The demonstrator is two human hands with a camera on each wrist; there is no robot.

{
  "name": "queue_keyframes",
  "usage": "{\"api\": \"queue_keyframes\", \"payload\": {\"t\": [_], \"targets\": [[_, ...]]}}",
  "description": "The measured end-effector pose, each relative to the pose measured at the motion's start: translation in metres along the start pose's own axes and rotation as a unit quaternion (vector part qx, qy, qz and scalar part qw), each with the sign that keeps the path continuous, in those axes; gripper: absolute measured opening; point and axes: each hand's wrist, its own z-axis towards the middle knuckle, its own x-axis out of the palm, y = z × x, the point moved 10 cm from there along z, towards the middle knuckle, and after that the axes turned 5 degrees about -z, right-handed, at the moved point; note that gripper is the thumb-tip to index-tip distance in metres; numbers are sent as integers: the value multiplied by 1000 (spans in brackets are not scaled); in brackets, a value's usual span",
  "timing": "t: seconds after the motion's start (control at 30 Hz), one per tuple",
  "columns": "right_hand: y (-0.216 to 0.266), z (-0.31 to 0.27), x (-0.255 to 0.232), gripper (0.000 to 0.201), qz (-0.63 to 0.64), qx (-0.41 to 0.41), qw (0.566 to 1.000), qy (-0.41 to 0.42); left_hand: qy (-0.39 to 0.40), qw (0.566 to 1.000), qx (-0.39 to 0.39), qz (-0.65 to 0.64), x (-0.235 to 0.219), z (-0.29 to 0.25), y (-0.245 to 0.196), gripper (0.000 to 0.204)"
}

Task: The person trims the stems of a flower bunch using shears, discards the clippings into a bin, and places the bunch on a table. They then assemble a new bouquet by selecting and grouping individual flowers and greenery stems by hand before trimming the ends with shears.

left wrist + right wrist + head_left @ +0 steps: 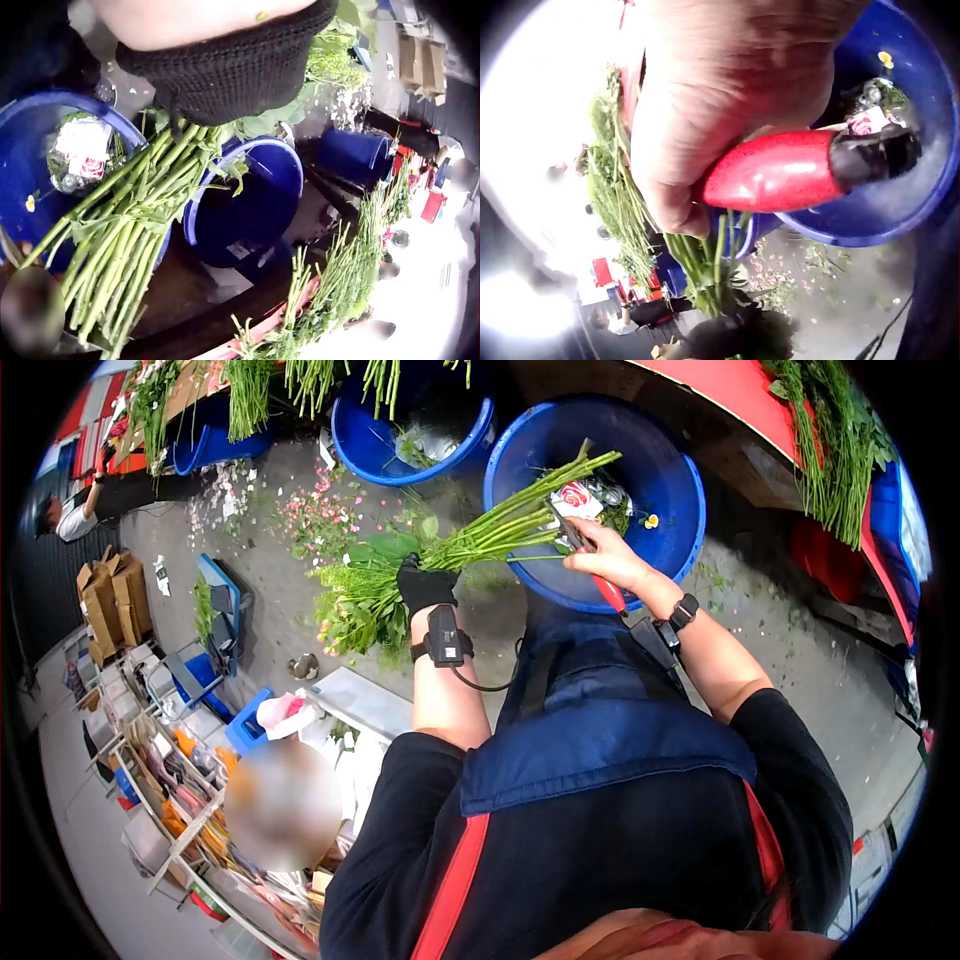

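Observation:
In the head view my left hand (425,584), in a black knit glove, grips a bundle of flowers with long green stems (485,532). Leafy heads spread out to its left, and the bare stems slant up and right over a big blue bin (697,490). My bare right hand (607,557) holds red-handled pruning shears (609,595), their blades right beside the lower stems. The right wrist view shows the fingers wrapped round the red handle (772,172). Cut stem ends (120,315) fan out below the glove cuff (225,75) in the left wrist view.
Inside the bin lies a rose-printed wrapper (578,502) among green scraps. A second blue bin (338,445) stands to its left. Petals and leaves (320,510) litter the floor. Stems hang over the red-edged table (700,385). Another person (75,518) stands far left.

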Motion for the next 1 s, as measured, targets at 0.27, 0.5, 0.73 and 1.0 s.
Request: {"api": "queue_keyframes", "payload": {"t": [0.27,0.5,0.73,1.0], "targets": [[6,14,1,36,-2,6,1000,-29,12,990,66,125,-7,5,-13,39],[8,-5,10,29,39,66,996,-48,-24,990,46,131,-24,19,-21,45],[-39,-21,32,43,151,90,984,29,43,997,-59,-4,3,25,-29,46],[8,37,25,58,64,-22,998,10,31,996,-34,72,-33,47,-12,40]]}}
